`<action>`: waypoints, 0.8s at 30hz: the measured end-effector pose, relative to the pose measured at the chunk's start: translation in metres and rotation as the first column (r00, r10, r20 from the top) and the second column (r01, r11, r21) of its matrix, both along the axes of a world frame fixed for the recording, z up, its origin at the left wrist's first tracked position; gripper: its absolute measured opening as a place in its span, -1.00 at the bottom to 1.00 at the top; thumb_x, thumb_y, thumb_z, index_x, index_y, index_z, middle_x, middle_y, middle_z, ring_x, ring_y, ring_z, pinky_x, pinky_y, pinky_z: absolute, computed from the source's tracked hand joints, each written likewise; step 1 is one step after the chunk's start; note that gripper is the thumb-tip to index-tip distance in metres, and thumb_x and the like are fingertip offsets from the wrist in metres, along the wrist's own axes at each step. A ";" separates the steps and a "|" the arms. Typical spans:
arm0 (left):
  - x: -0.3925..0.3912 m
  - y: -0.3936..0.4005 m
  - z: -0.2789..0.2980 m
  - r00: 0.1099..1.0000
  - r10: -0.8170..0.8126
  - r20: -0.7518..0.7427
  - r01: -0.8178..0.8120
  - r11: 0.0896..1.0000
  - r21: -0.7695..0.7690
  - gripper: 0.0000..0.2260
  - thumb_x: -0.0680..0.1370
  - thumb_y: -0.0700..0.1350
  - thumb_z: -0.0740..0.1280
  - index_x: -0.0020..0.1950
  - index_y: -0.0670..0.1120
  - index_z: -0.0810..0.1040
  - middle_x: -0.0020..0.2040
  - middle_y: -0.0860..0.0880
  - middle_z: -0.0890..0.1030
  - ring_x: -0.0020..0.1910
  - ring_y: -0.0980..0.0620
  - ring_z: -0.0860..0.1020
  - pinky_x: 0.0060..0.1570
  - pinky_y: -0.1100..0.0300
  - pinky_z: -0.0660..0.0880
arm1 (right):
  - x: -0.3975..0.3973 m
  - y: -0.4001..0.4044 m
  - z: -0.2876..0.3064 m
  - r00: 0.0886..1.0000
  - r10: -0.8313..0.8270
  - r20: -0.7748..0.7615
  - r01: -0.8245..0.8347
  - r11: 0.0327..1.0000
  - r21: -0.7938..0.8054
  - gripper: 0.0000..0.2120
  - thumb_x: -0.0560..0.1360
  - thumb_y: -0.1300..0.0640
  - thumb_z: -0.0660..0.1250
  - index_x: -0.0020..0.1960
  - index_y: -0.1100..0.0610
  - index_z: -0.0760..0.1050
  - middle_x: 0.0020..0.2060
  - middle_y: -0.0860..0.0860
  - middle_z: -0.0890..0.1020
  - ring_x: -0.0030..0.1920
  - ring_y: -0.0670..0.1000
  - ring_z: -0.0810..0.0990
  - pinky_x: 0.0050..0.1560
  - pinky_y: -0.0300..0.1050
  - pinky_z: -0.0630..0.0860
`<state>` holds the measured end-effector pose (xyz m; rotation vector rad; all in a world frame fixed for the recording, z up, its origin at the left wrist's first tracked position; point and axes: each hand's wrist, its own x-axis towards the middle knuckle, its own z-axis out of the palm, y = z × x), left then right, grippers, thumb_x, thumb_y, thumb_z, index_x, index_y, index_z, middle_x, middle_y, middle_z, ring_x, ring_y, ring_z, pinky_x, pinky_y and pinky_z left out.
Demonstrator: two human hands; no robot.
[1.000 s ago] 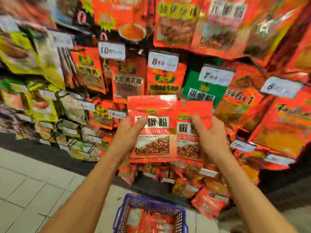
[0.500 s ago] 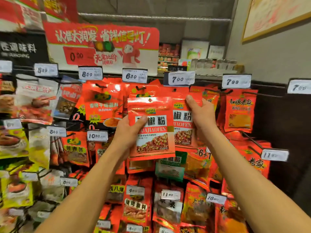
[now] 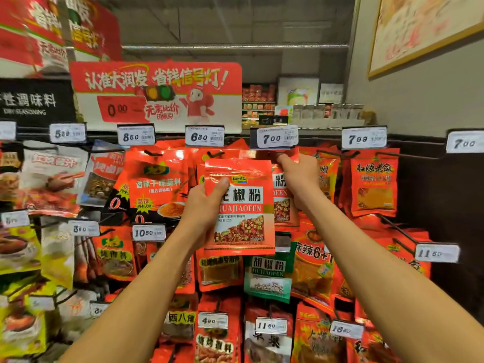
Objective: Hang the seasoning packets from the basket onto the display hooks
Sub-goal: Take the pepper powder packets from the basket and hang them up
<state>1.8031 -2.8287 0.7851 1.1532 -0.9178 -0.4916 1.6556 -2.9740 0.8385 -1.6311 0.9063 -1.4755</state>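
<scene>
My left hand [image 3: 203,203] grips a red HUAJIAOFEN seasoning packet [image 3: 243,218] by its left edge, thumb on the front, and holds it upright before the display. My right hand [image 3: 301,176] pinches the top of a second, identical packet [image 3: 281,203], raised against the top row just under the 7.00 price tag [image 3: 273,138]. The hook behind that tag is hidden by the tag and my fingers. The second packet is half covered by the first. The basket is out of view.
The wall of hooks is packed with hanging red, green and yellow seasoning packets and white price tags [image 3: 204,137]. A red promotional sign [image 3: 157,93] stands above the top row. A dark panel with bare hooks [image 3: 398,233] is at the right.
The view has swung up from the lower rows and basket to the top row. Both hands have lifted the packets higher, and my right hand has brought its packet up under the 7.00 tag.
</scene>
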 end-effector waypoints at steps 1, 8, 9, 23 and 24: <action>0.001 -0.001 0.000 1.000 0.004 0.015 -0.004 1.000 0.001 -0.76 0.61 0.10 0.35 -0.02 -0.07 0.63 -0.20 -0.05 0.76 -0.27 -0.03 0.73 -0.40 0.25 0.58 | 0.001 -0.002 -0.001 1.000 -0.025 -0.014 0.024 1.000 -0.018 -0.68 0.41 -0.05 0.39 -0.43 0.09 0.52 -0.37 0.08 0.69 -0.26 0.19 0.70 -0.25 0.14 0.60; 0.006 -0.011 0.001 0.996 0.039 0.080 -0.040 0.999 0.009 -0.69 0.61 0.14 0.33 -0.01 -0.10 0.65 -0.17 -0.03 0.76 -0.23 0.00 0.74 -0.35 0.23 0.59 | 0.016 -0.024 -0.008 0.990 -0.124 -0.070 0.121 0.992 -0.041 -0.64 0.52 -0.01 0.38 -0.41 0.07 0.47 -0.41 -0.05 0.63 -0.33 0.01 0.62 -0.30 -0.08 0.48; 0.006 -0.012 0.001 0.995 0.032 0.090 -0.032 0.999 0.004 -0.71 0.62 0.14 0.33 -0.01 -0.07 0.65 -0.17 -0.01 0.76 -0.22 0.01 0.74 -0.35 0.25 0.58 | 0.017 -0.027 -0.006 0.988 -0.123 -0.098 0.121 0.992 -0.025 -0.65 0.55 -0.03 0.38 -0.37 0.07 0.49 -0.31 0.00 0.66 -0.24 0.09 0.64 -0.22 -0.04 0.51; -0.022 -0.059 0.021 0.991 -0.135 0.003 0.135 0.991 -0.019 -0.92 0.62 -0.09 0.37 0.00 -0.08 0.57 -0.18 -0.07 0.75 -0.23 -0.05 0.73 -0.29 0.12 0.65 | -0.017 -0.023 -0.009 0.961 0.248 0.122 -0.252 0.967 0.021 -0.83 0.63 0.03 0.29 -0.05 0.07 0.60 -0.37 -0.13 0.66 -0.40 -0.16 0.62 -0.46 -0.27 0.48; -0.025 -0.063 0.023 0.991 -0.131 -0.010 0.131 0.991 -0.016 -0.89 0.62 -0.05 0.37 0.01 -0.08 0.58 -0.18 -0.07 0.75 -0.23 -0.06 0.73 -0.28 0.11 0.66 | -0.015 -0.021 -0.007 0.975 0.218 0.050 -0.219 0.976 0.008 -0.81 0.62 0.04 0.30 -0.08 0.08 0.62 -0.34 -0.09 0.69 -0.36 -0.13 0.66 -0.42 -0.22 0.52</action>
